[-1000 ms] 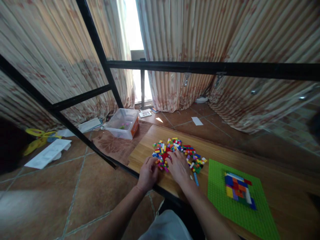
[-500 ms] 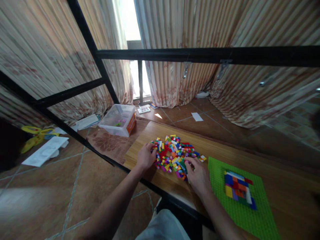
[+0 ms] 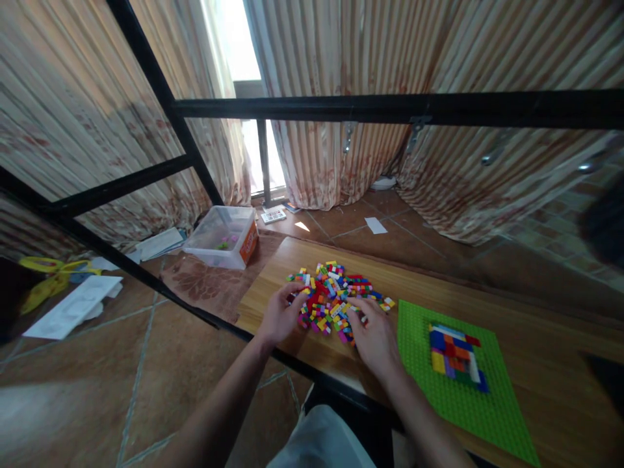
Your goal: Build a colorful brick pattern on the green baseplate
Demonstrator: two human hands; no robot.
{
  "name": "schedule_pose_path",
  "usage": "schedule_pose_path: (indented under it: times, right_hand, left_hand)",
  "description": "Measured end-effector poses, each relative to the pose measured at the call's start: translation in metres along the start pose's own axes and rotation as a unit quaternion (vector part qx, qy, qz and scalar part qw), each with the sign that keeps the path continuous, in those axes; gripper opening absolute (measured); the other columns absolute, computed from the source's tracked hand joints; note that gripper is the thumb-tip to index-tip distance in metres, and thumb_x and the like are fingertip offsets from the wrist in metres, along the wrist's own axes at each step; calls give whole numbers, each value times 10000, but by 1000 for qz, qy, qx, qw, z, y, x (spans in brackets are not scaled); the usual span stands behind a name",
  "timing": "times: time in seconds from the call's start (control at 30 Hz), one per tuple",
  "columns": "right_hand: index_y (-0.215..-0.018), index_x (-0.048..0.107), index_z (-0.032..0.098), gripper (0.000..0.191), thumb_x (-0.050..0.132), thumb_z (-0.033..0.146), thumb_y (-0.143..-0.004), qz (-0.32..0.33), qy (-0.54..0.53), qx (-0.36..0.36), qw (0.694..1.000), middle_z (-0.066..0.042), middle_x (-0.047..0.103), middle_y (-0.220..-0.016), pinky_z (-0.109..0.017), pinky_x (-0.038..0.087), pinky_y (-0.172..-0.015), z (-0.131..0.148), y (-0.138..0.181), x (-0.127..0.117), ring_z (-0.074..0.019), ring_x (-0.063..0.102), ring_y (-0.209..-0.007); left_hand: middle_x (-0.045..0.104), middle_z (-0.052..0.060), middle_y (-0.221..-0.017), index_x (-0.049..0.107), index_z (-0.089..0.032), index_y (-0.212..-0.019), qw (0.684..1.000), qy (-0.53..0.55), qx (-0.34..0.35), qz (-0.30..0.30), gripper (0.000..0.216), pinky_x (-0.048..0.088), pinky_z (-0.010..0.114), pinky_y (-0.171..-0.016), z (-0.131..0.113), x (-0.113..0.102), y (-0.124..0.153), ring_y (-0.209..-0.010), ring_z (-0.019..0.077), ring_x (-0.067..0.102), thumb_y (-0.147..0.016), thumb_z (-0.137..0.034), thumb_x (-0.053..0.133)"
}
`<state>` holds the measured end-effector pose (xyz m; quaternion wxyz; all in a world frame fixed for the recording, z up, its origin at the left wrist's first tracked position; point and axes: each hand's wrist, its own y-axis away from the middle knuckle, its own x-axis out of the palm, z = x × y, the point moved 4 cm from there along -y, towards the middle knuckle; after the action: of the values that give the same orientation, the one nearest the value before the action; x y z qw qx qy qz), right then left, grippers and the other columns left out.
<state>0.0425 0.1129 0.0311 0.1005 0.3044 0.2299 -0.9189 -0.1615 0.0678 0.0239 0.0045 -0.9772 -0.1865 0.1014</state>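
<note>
In the head view, the left hand (image 3: 281,316) and right hand (image 3: 374,331) were apart, fingers curled at opposite sides of the loose bricks (image 3: 324,305) on the worktop (image 3: 280,268); any grip was unclear. A green baseplate (image 3: 492,416) bearing joined bricks (image 3: 455,354) lay rightward.

Striped curtains (image 3: 312,58), bright window (image 3: 238,45), brown tiled floor (image 3: 88,383)

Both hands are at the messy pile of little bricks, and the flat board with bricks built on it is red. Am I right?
Not quite: the head view shows that the board is green, not red. Bricks are built on it, and the left hand and right hand are at the pile of little bricks.
</note>
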Motion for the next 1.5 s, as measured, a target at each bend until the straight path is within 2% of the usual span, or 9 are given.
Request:
schedule_pose_path:
  times: [0.1,0.2,0.37,0.57,0.8,1.1,1.27,1.4,1.5]
  right_hand:
    - [-1119,674,212,300,503,331,-905,18,-76,-8,997,-95,677,-1109,-404,476,-925,22,-3,2,-228,605,-1050]
    - [-1213,630,237,344,520,338,-904,48,-139,-9,989,-82,648,-1219,-397,467,-959,37,-3,2,-216,588,-1120]
    - [-1082,696,251,249,558,296,-879,57,-223,5,973,-54,689,-1082,-372,487,-920,39,3,1,-194,625,-1013]
    - [-1059,694,232,237,611,314,-854,13,-253,59,966,-47,674,-983,-317,517,-783,27,15,-2,-165,618,-853]
    - [-1009,732,245,212,637,326,-837,38,-279,56,958,-55,678,-985,-336,531,-810,23,20,-10,-179,632,-911]
    - [-915,755,235,203,700,362,-767,27,-356,110,928,-57,677,-946,-317,550,-760,3,33,-12,-186,650,-892]
    - [-951,743,222,270,674,423,-785,-3,-362,174,916,-35,675,-831,-276,516,-579,-14,43,-12,-133,606,-626]
    - [-973,730,207,295,658,428,-792,-40,-298,167,939,-65,693,-931,-314,530,-659,-27,45,-16,-171,640,-742]
    - [-1002,724,190,290,606,391,-829,-75,-160,140,974,-92,690,-985,-370,512,-808,-38,42,-26,-214,641,-900]
  left_hand:
    - [619,-6,-713,659,-149,-901,973,195,-88,83,316,448,220,-607,-10,17,15,-601,98,540,-776,-437,694]
    - [568,-33,-635,646,-144,-856,932,306,-165,106,355,426,186,-549,-15,30,28,-531,64,500,-706,-438,775]
    - [569,-15,-608,638,-122,-793,903,351,-213,126,334,378,157,-480,-16,46,38,-507,56,498,-737,-424,769]
    - [639,15,-694,659,-112,-862,881,381,-256,120,298,468,156,-529,-17,55,43,-564,64,574,-747,-358,780]
    - [616,-11,-611,654,-104,-774,878,363,-287,124,239,474,137,-491,-17,60,44,-508,49,567,-666,-205,842]
    - [632,4,-600,680,-92,-736,883,323,-297,168,341,456,148,-488,-12,72,46,-517,60,567,-550,-272,903]
    - [682,37,-683,704,-96,-788,896,295,-273,190,364,468,173,-524,-11,82,51,-548,72,583,-573,-324,889]
    - [687,33,-719,719,-107,-871,905,298,-252,170,378,493,202,-605,-7,89,52,-598,83,600,-619,-349,861]
    - [704,41,-783,720,-125,-954,908,307,-245,147,400,502,230,-685,-3,89,52,-671,103,627,-631,-320,854]
